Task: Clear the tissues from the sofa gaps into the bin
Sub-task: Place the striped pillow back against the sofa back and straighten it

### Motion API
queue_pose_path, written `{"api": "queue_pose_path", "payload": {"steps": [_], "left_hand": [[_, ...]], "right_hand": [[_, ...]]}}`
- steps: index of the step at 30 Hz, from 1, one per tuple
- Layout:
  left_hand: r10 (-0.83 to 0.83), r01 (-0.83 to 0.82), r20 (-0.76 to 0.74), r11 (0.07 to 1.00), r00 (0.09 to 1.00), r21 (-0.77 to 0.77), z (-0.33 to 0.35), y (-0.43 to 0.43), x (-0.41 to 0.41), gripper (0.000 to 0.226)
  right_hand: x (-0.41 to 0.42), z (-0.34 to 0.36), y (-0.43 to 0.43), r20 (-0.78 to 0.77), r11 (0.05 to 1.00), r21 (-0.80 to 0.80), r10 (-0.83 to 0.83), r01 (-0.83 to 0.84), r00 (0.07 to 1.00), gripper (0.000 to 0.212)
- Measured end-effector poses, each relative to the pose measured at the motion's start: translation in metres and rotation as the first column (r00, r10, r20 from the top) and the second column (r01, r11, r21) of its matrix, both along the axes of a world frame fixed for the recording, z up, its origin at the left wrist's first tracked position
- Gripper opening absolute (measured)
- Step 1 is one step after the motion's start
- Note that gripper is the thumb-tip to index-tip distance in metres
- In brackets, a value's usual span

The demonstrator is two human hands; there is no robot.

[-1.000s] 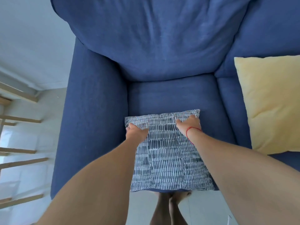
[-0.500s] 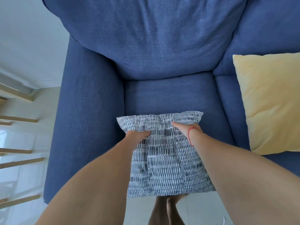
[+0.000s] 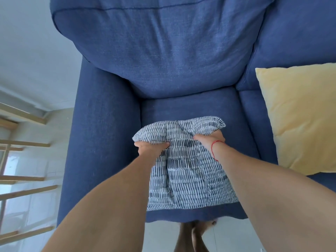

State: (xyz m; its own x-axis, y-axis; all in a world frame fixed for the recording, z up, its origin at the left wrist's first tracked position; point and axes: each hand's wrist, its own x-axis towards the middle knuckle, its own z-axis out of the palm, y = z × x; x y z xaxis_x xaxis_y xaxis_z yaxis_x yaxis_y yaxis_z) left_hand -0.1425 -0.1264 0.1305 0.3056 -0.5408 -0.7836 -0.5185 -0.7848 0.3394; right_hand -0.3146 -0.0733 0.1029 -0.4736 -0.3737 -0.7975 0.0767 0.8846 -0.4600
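A blue-and-white striped cushion (image 3: 189, 175) lies on the seat of a dark blue sofa (image 3: 181, 108), near the seat's front edge. My left hand (image 3: 149, 148) grips its far left corner. My right hand (image 3: 211, 138), with a red string around the wrist, grips its far right corner. The cushion's far edge is bunched and lifted under both hands. No tissue and no bin show in the head view. The gaps beside the armrest and under the back cushion look dark, and nothing can be made out in them.
A pale yellow cushion (image 3: 298, 117) leans on the neighbouring seat to the right. The sofa's left armrest (image 3: 101, 142) borders the seat. Wooden slats (image 3: 25, 191) stand over the light floor at the left. Bare feet (image 3: 192, 237) stand below the seat front.
Both hands have closed tighter on the cushion's far corners, and its far edge has crumpled and risen. The view has tilted a little, with more of the back cushion showing.
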Motion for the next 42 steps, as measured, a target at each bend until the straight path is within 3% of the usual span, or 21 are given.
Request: {"api": "queue_pose_path", "payload": {"steps": [3, 8, 11, 18, 20, 22, 28, 31, 34, 36, 38, 40, 42], "left_hand": [[-0.004, -0.004, -0.057, 0.992, 0.998, -0.127, 0.022, -0.018, -0.016, 0.113], [-0.025, -0.018, -0.121, 0.94, 0.992, -0.34, 0.06, -0.054, -0.039, 0.087], [-0.057, 0.001, -0.108, 0.89, 0.993, -0.455, 0.066, -0.077, -0.043, 0.074], [-0.006, -0.041, -0.076, 0.803, 0.997, -0.595, 0.045, -0.117, -0.056, 0.069], [0.014, -0.04, -0.049, 0.817, 0.999, -0.575, 0.038, -0.129, -0.055, 0.058], [0.008, -0.017, -0.018, 0.824, 1.0, -0.567, 0.033, -0.141, -0.053, 0.048], [-0.064, 0.03, -0.021, 0.704, 0.998, -0.709, 0.031, -0.17, -0.064, 0.039], [-0.05, 0.02, -0.022, 0.701, 0.998, -0.712, 0.022, -0.18, -0.066, 0.043], [-0.049, 0.006, -0.047, 0.755, 0.998, -0.656, 0.014, -0.19, -0.063, 0.059], [0.006, 0.037, 0.064, 0.765, 0.998, -0.643, 0.01, -0.198, -0.061, 0.076], [0.069, 0.053, 0.152, 0.735, 0.986, -0.676, 0.009, -0.202, -0.062, 0.078], [0.003, 0.11, 0.152, 0.674, 0.988, -0.73, 0.007, -0.205, -0.065, 0.063], [-0.161, 0.254, 0.196, 0.614, 0.967, -0.747, 0.0, -0.206, -0.068, 0.055]], "right_hand": [[-0.006, 0.028, -0.025, -0.095, 0.993, -0.109, -0.061, 0.051, 0.994, 0.061], [-0.026, 0.07, -0.059, -0.172, 0.955, -0.283, -0.14, 0.088, 0.975, 0.065], [-0.041, 0.08, -0.078, -0.153, 0.927, -0.362, -0.162, 0.098, 0.975, 0.064], [-0.069, 0.077, -0.116, -0.034, 0.856, -0.514, -0.073, 0.045, 0.997, 0.055], [-0.074, 0.074, -0.129, -0.029, 0.865, -0.501, 0.018, -0.031, 0.999, 0.061], [-0.078, 0.072, -0.142, -0.078, 0.867, -0.489, 0.058, -0.089, 0.995, 0.054], [-0.082, 0.065, -0.177, -0.23, 0.842, -0.538, -0.097, -0.043, 0.968, 0.039], [-0.081, 0.05, -0.186, -0.258, 0.867, -0.498, -0.143, -0.005, 0.955, 0.041], [-0.079, 0.04, -0.194, -0.397, 0.935, -0.345, -0.224, 0.081, 0.89, 0.061], [-0.076, 0.041, -0.196, -0.499, 0.941, -0.279, -0.312, 0.191, 0.809, 0.069], [-0.07, 0.04, -0.199, -0.5, 0.926, -0.324, -0.343, 0.196, 0.795, 0.056], [-0.062, 0.034, -0.201, -0.486, 0.925, -0.359, -0.298, 0.123, 0.821, 0.041], [-0.057, 0.029, -0.203, -0.443, 0.92, -0.38, -0.275, 0.098, 0.853, 0.045]]}}
